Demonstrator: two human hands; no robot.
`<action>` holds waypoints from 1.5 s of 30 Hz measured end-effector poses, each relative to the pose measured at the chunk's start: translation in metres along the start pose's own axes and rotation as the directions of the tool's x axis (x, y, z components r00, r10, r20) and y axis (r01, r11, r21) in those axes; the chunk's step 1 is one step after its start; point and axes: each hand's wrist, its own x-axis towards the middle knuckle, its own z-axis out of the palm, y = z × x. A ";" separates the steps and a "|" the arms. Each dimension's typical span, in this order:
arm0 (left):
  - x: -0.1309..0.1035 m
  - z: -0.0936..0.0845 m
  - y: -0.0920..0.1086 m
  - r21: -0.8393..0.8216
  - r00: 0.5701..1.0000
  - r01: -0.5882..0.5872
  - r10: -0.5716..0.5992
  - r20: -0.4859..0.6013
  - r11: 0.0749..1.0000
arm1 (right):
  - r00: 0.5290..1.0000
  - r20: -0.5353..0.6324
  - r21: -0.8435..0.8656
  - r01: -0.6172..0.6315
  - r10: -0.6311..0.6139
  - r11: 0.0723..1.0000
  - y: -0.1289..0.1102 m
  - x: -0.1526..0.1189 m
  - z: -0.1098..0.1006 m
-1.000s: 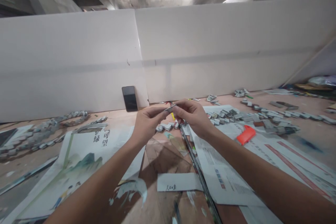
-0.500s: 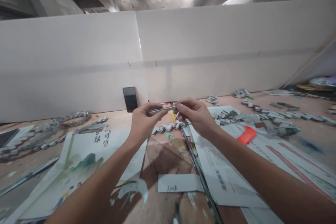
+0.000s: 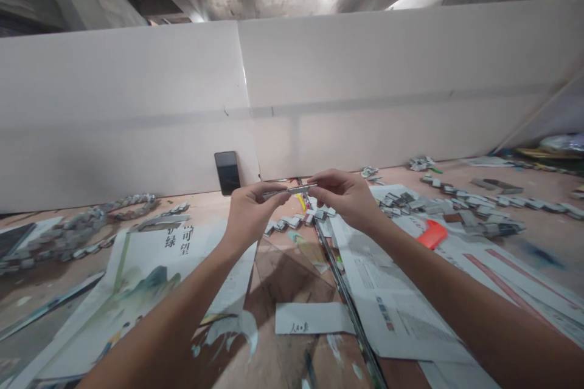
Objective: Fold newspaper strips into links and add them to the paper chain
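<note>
Paper strip point(image 3: 289, 190), narrow and folded, held in the air above the table point(image 3: 292, 267), just in front of the phone point(image 3: 227, 172) leaning on the white board. Long axis runs left–right, near level. Left hand point(image 3: 249, 213) pinches the left end, right hand point(image 3: 347, 197) the right end; both grips closed on it. Strip ends hidden under fingertips; fold detail too small to read. Folded paper pieces point(image 3: 438, 203) lie far right.

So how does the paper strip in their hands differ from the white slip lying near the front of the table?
The folded strip is thin, grey with print and held in the air, pinched between the left hand and right hand. The white slip is wider, mostly blank with a few dark characters, and lies flat and untouched. Both are paper.
</note>
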 end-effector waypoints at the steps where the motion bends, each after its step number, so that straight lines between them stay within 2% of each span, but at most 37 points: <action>1: 0.000 0.000 -0.001 -0.010 1.000 -0.002 0.002 0.004 1.000 | 1.000 0.000 -0.015 0.001 -0.001 1.000 0.000 0.000 0.000; 9: 0.000 0.002 0.000 -0.096 0.998 0.042 -0.038 0.049 0.994 | 1.000 0.010 -0.022 0.012 -0.012 1.000 0.003 0.000 -0.001; 19: 0.000 0.002 -0.001 -0.087 0.997 0.037 -0.031 0.071 0.996 | 0.997 0.054 -0.065 0.057 -0.054 0.996 0.002 -0.001 -0.002; 24: 0.001 0.001 -0.003 -0.128 0.997 0.056 -0.049 0.059 0.990 | 0.995 -0.008 -0.113 0.100 -0.102 0.989 -0.004 0.000 -0.003; 30: 0.004 0.001 -0.005 -0.203 0.995 0.085 -0.071 0.073 0.975 | 0.995 -0.040 -0.109 0.087 -0.092 0.990 -0.002 0.005 -0.014; 35: 0.005 0.001 -0.010 -0.115 0.995 0.045 -0.035 0.091 0.992 | 0.998 -0.015 -0.129 0.054 -0.056 0.990 0.008 0.006 -0.016; 40: 0.008 -0.004 -0.013 -0.017 0.996 0.055 -0.054 0.076 0.998 | 1.000 -0.009 -0.082 -0.022 0.022 0.996 0.013 0.004 -0.011; 42: 0.009 -0.007 -0.012 0.054 0.995 0.048 -0.053 0.084 0.997 | 0.999 0.009 -0.069 -0.045 0.046 0.997 0.015 0.004 -0.010; 45: 0.010 -0.012 -0.009 0.191 0.993 -0.027 0.005 0.116 0.981 | 0.998 0.035 -0.075 -0.057 0.060 0.996 0.018 0.005 -0.012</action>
